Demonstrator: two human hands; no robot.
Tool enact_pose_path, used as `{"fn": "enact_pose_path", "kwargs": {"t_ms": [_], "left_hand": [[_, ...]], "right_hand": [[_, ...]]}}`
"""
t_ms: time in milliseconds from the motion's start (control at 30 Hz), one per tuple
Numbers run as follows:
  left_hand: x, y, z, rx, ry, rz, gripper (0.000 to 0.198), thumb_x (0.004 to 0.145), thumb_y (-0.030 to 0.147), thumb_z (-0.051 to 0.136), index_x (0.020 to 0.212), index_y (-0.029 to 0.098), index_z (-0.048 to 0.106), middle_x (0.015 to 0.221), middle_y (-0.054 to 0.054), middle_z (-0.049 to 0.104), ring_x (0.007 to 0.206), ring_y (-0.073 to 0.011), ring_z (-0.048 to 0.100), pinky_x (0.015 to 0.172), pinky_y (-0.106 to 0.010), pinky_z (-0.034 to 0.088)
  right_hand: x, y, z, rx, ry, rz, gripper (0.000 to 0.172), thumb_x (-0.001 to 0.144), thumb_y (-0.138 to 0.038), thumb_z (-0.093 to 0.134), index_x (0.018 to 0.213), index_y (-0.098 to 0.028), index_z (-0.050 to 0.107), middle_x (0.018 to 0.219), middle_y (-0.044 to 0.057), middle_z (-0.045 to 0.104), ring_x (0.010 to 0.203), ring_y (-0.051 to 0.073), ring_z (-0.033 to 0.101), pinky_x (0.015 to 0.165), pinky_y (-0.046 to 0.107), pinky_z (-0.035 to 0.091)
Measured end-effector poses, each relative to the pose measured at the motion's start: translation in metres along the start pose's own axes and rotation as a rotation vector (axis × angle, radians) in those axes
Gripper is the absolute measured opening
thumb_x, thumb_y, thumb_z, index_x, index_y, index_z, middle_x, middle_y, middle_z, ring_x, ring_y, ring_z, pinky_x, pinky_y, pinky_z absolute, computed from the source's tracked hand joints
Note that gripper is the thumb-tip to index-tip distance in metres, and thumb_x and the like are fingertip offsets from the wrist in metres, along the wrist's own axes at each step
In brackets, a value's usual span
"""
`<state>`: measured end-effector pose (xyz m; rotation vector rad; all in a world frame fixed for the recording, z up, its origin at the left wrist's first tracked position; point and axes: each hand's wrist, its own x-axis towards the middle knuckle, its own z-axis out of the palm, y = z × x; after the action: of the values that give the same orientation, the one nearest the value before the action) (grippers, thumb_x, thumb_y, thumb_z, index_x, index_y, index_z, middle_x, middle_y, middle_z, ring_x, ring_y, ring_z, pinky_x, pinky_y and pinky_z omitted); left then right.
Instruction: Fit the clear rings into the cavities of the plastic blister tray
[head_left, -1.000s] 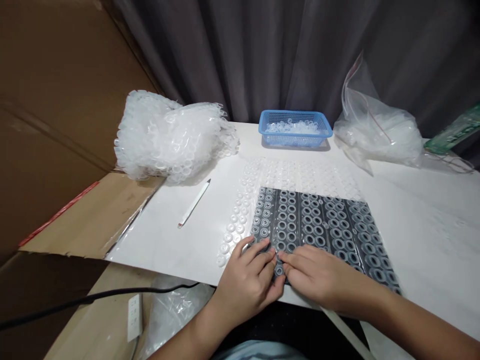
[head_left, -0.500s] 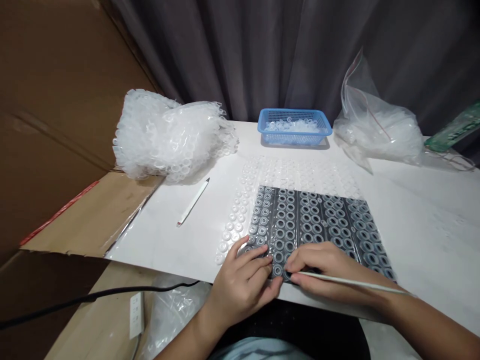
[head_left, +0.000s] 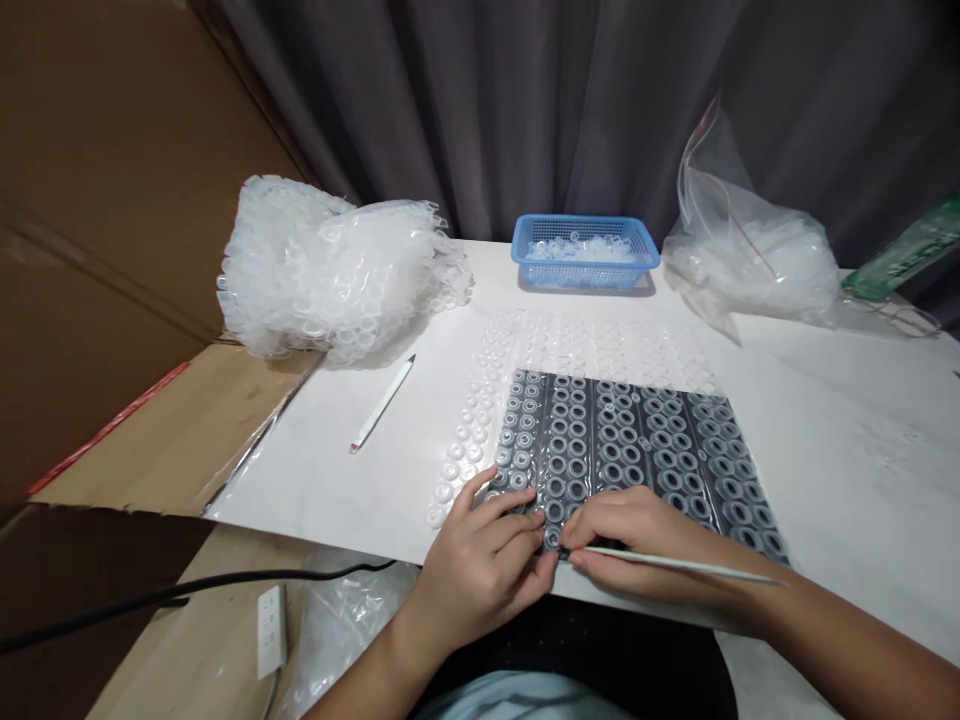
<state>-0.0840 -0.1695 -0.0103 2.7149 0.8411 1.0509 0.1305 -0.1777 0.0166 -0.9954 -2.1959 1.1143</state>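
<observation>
My left hand [head_left: 480, 555] lies at the near left corner of a clear plastic sheet of round blisters [head_left: 641, 440] over a black backing. Its fingers are spread and rest on the sheet. Pinched in my right hand [head_left: 637, 545] is a thin pale stick [head_left: 690, 566], its tail pointing right over the wrist. The stick's working tip is hidden by the fingers, low on the sheet beside the left fingertips. Small rings show inside the blisters of the leftmost column, and a few loose rings lie farther right on the sheet.
A blue basket [head_left: 585, 273] of small clear rings stands at the back. Left of it is a heap of clear blister sheets [head_left: 337, 270]; right, a zip bag [head_left: 757, 260] and green bottle [head_left: 904, 255]. A white pen-like tool [head_left: 382, 405] lies left. A power strip [head_left: 271, 630] sits below.
My right hand and the stick have shifted slightly left, closer to my left hand. The left hand stays in place on the sheet. The whole view has moved a little.
</observation>
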Motion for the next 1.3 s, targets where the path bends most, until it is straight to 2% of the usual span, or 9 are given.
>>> {"fn": "enact_pose_path", "kwargs": {"t_ms": [100,200,300,367,500,600,700,833,1300], "left_hand": [[0.0,0.0,0.0,0.0,-0.013,-0.005,0.012,0.073,0.015,0.069,0.082,0.018,0.062,0.08,0.001,0.073,0.094,-0.0195,0.067,0.106,-0.046,0.035],[0.002,0.0,-0.002,0.005,-0.047,-0.01,0.008,0.075,0.017,0.067,0.079,0.018,0.061,0.078,0.002,0.072,0.092,-0.0193,0.067,0.106,-0.048,0.034],[0.004,-0.001,-0.002,-0.003,-0.073,-0.008,0.005,0.077,0.017,0.065,0.077,0.019,0.06,0.074,0.003,0.07,0.09,-0.0182,0.066,0.108,-0.049,0.031],[0.004,-0.002,-0.003,-0.016,-0.084,-0.013,0.004,0.078,0.018,0.064,0.077,0.019,0.06,0.073,0.003,0.07,0.09,-0.0174,0.066,0.109,-0.049,0.028],[0.004,-0.003,-0.003,-0.032,-0.114,-0.027,0.003,0.08,0.02,0.063,0.077,0.019,0.062,0.073,0.003,0.069,0.091,-0.0166,0.065,0.111,-0.051,0.025],[0.004,-0.004,-0.005,-0.043,-0.131,-0.033,0.002,0.08,0.02,0.063,0.078,0.019,0.062,0.073,0.003,0.069,0.091,-0.0161,0.065,0.112,-0.051,0.024],[0.005,-0.004,-0.006,-0.064,-0.139,-0.04,0.003,0.081,0.021,0.064,0.08,0.019,0.063,0.073,0.003,0.069,0.092,-0.0156,0.065,0.113,-0.049,0.023],[0.004,-0.004,-0.006,-0.07,-0.135,-0.043,0.003,0.081,0.021,0.065,0.08,0.019,0.064,0.073,0.003,0.069,0.092,-0.0157,0.065,0.113,-0.049,0.023],[0.003,-0.004,-0.005,-0.082,-0.128,-0.052,0.002,0.081,0.021,0.065,0.079,0.02,0.065,0.072,0.003,0.07,0.091,-0.0158,0.065,0.113,-0.05,0.024]], "right_hand": [[0.0,0.001,0.002,-0.037,-0.001,-0.027,0.01,0.088,-0.02,0.055,0.088,-0.017,0.064,0.087,0.003,0.069,0.081,0.012,0.064,0.077,0.022,0.048],[-0.001,0.006,0.009,-0.113,0.03,-0.135,0.011,0.089,-0.017,0.052,0.088,-0.017,0.062,0.09,0.004,0.068,0.085,0.012,0.063,0.079,0.022,0.049],[-0.004,0.011,0.018,-0.294,0.117,-0.287,0.013,0.089,-0.015,0.049,0.083,-0.016,0.06,0.096,0.006,0.066,0.088,0.014,0.06,0.081,0.026,0.049],[-0.005,0.011,0.022,-0.413,0.112,-0.328,0.014,0.089,-0.014,0.048,0.079,-0.016,0.058,0.096,0.007,0.065,0.084,0.015,0.058,0.077,0.028,0.05],[-0.005,0.004,0.024,-0.43,0.041,-0.272,0.015,0.089,-0.012,0.046,0.078,-0.016,0.056,0.091,0.007,0.064,0.079,0.015,0.055,0.07,0.028,0.05],[-0.002,0.0,0.02,-0.263,0.075,-0.192,0.013,0.089,-0.012,0.047,0.082,-0.016,0.057,0.084,0.006,0.063,0.079,0.015,0.057,0.073,0.027,0.049],[-0.001,-0.002,0.013,-0.077,0.05,-0.059,0.01,0.088,-0.015,0.05,0.084,-0.017,0.059,0.08,0.003,0.062,0.074,0.012,0.058,0.07,0.023,0.047],[-0.001,-0.002,0.008,0.028,0.055,0.039,0.008,0.084,-0.012,0.055,0.082,-0.018,0.061,0.077,0.0,0.062,0.07,0.01,0.059,0.067,0.02,0.044],[-0.003,0.002,0.013,-0.014,0.061,0.004,0.009,0.084,-0.012,0.053,0.082,-0.017,0.06,0.079,0.002,0.063,0.072,0.011,0.059,0.068,0.021,0.045]]}}
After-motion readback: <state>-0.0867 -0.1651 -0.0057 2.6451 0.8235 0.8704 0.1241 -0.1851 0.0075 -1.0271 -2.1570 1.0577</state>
